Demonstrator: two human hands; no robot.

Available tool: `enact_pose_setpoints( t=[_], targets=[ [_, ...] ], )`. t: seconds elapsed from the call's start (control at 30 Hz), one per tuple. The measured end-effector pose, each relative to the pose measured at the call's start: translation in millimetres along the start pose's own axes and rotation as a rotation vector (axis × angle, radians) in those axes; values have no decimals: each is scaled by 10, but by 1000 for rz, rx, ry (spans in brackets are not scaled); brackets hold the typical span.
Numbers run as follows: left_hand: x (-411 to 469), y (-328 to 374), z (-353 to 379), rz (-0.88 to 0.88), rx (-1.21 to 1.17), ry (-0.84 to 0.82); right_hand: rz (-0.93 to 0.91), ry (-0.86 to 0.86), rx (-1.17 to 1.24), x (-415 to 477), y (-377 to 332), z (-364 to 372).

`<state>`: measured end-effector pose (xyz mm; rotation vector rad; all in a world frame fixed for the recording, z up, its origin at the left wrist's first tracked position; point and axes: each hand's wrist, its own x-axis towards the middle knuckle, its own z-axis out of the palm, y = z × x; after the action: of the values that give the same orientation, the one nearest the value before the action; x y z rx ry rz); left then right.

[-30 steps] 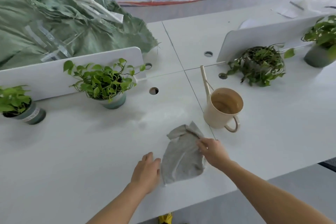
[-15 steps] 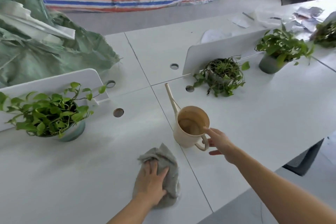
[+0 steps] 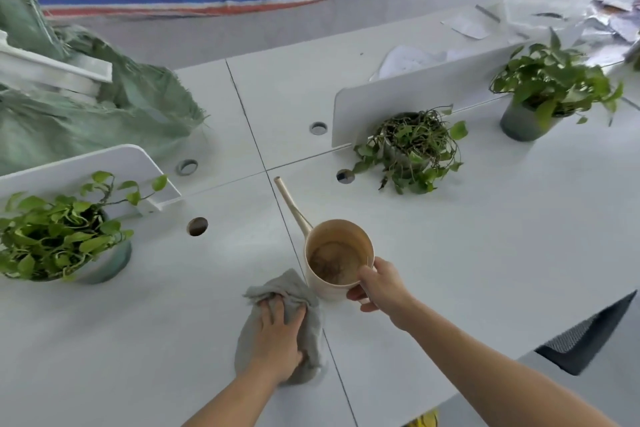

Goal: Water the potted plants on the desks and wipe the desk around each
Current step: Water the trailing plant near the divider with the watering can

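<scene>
A beige watering can [image 3: 332, 253] with a long thin spout stands on the white desk [image 3: 485, 253]. My right hand [image 3: 379, 286] grips its handle at the near right side. My left hand [image 3: 278, 340] lies on a crumpled grey cloth [image 3: 291, 291] just left of the can, fingers curled into the fabric. A leafy potted plant [image 3: 59, 236] stands at the left. A straggly potted plant [image 3: 412, 147] sits beyond the can beside a white divider. A third potted plant [image 3: 550, 87] stands at the far right.
Two white dividers [image 3: 408, 94] [image 3: 86, 163] stand on the desks. A green tarp bundle [image 3: 86, 107] covers the far left. Cable holes [image 3: 197, 226] dot the desktop. Papers [image 3: 588, 21] lie at the far right. A dark chair [image 3: 588, 336] sits at the desk's near right edge.
My right hand left the cloth, reached to the watering can and took its handle. My left hand moved onto the cloth. The view swung to the right.
</scene>
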<state>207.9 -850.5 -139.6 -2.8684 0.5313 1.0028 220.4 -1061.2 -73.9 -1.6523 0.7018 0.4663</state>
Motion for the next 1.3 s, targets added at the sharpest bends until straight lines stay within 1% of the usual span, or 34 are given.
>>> enact_pose_setpoints(
  t=[0.13, 0.2, 0.37, 0.47, 0.57, 0.77, 0.87, 0.9, 0.93, 1.1, 1.13, 1.2, 1.23, 1.3],
  targets=[
    [23, 286, 86, -95, -118, 12, -22, -59, -15, 43, -32, -342],
    [30, 483, 128, -109, -169, 40, -44, -81, -36, 49, -67, -555],
    [85, 970, 102, -127, -193, 79, -82, -97, -89, 42, -176, -1174],
    [169, 1331, 11, -119, -195, 82, -103, -78, -121, 45, -218, -1582],
    [260, 1605, -121, -83, -188, 42, -108, -41, -126, 56, -229, -1921],
    [495, 1842, -500, -53, -165, -36, -115, 36, -91, 90, -226, -2407],
    [653, 1968, -842, -78, -86, -14, -105, 74, -64, 94, -274, -2592],
    [716, 1998, -955, -87, -123, 13, -101, 87, -58, 90, -302, -2638],
    [776, 2029, -1053, -78, -219, 48, -97, 101, -54, 76, -325, -2676],
    [1044, 2267, -1718, 53, -850, 278, -92, 186, -15, -7, -471, -2808],
    [1064, 2348, -1847, 73, -978, 291, -93, 197, -10, -17, -492, -2830],
    [1079, 2488, -2098, 131, -1195, 265, -98, 218, 0, -34, -529, -2865],
    [1082, 2548, -2206, 156, -1276, 243, -101, 225, 8, -35, -545, -2892],
    [1114, 2641, -2346, 179, -1352, 188, -104, 234, 27, -29, -572, -2960]
  ],
)
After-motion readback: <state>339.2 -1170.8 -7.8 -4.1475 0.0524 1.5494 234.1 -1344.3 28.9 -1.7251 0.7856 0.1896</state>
